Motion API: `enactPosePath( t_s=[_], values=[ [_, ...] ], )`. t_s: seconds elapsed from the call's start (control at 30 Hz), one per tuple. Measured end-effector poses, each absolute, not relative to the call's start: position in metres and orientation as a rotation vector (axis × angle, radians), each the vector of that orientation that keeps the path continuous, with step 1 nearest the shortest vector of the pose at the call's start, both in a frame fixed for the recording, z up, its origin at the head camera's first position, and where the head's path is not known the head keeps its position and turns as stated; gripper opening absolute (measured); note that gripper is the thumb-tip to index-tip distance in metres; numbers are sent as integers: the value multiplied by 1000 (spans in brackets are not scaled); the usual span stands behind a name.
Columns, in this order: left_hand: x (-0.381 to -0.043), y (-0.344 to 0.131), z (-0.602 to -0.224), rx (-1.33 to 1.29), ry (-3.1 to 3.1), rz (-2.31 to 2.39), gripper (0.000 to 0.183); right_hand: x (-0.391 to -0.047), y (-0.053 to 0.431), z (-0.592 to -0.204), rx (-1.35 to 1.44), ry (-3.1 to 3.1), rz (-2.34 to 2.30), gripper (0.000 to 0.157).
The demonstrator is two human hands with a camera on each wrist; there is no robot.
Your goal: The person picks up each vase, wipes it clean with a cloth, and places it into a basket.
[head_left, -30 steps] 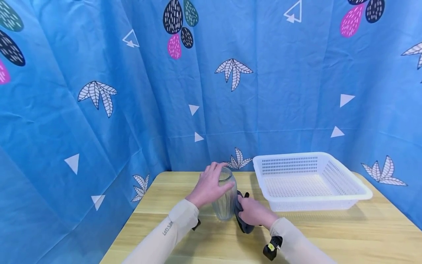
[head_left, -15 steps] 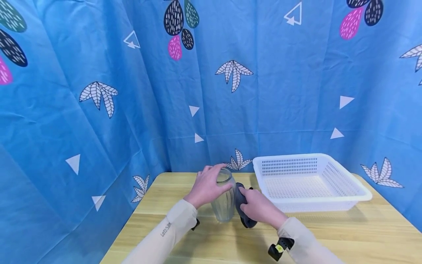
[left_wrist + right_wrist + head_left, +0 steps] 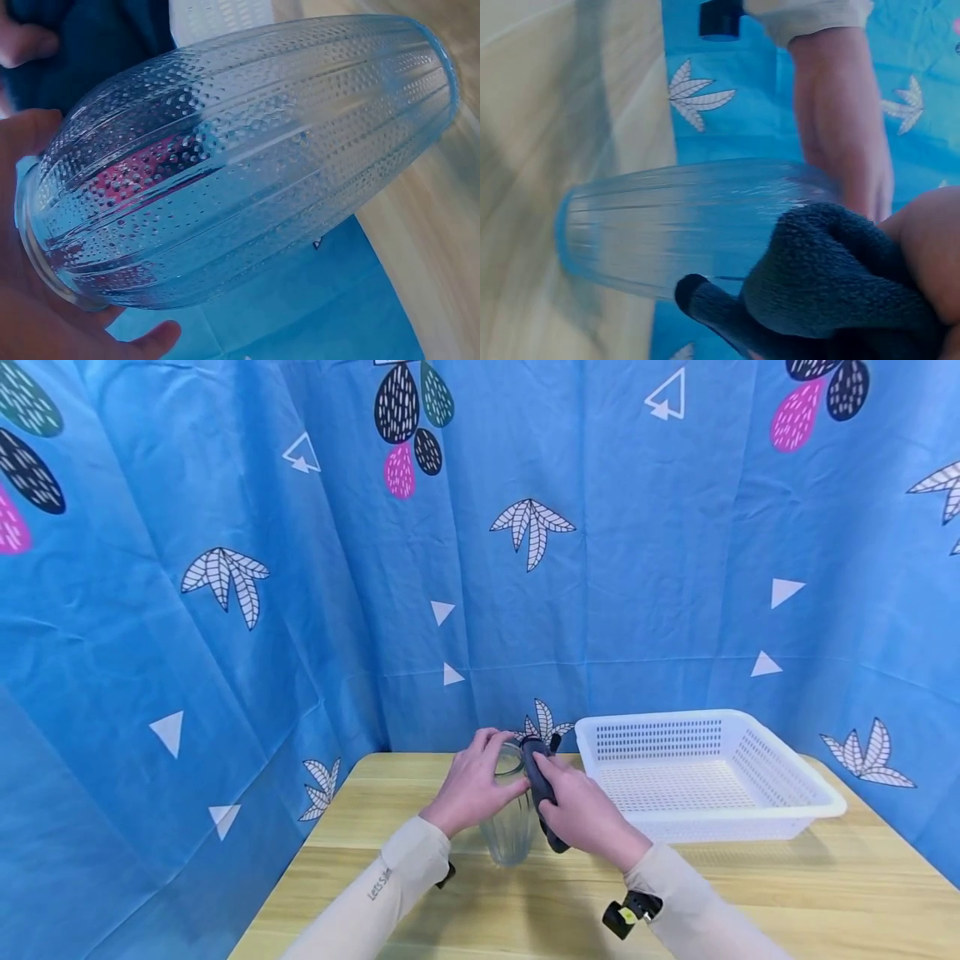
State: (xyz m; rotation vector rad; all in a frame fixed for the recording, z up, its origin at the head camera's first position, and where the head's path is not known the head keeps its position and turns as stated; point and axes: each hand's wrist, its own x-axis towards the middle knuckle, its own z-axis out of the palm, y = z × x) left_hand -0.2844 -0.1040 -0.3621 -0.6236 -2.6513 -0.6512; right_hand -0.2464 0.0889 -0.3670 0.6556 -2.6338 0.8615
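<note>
A clear ribbed glass vase [image 3: 507,837] stands roughly upright over the table, its dimpled wall filling the left wrist view. My left hand [image 3: 472,792] grips it around the neck, thumb and fingers at the rim. Bunched in my right hand [image 3: 588,814] is a dark grey-blue fuzzy cloth [image 3: 542,785], pinched between thumb and fingers. This cloth lies against the upper right side of the vase in the head view. From the right wrist, the fuzzy folds overlap the upper part of the glass, and a black-tipped corner hangs free.
A white perforated plastic basket [image 3: 712,813] sits to the right on the wooden table [image 3: 720,893]. Behind the table hangs a blue patterned curtain [image 3: 645,602]. Each wrist wears a small black camera.
My right hand has carried the cloth upward along the vase's right side, from low on the wall to near the rim. The left hand and vase stay nearly in place.
</note>
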Motion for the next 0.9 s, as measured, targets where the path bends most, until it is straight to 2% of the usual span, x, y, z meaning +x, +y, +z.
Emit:
enactPosePath(
  t_s=[0.3, 0.53, 0.9],
  values=[
    [-287, -105, -365, -640, -2649, -702, 71, -255, 87, -401, 630, -2914, 934, 68],
    [-285, -102, -364, -572, -2694, -799, 80, -262, 86, -429, 673, -3072, 860, 65],
    [-284, -105, -365, -606, -2623, -649, 72, -256, 89, -415, 607, -2967, 989, 62]
  ],
)
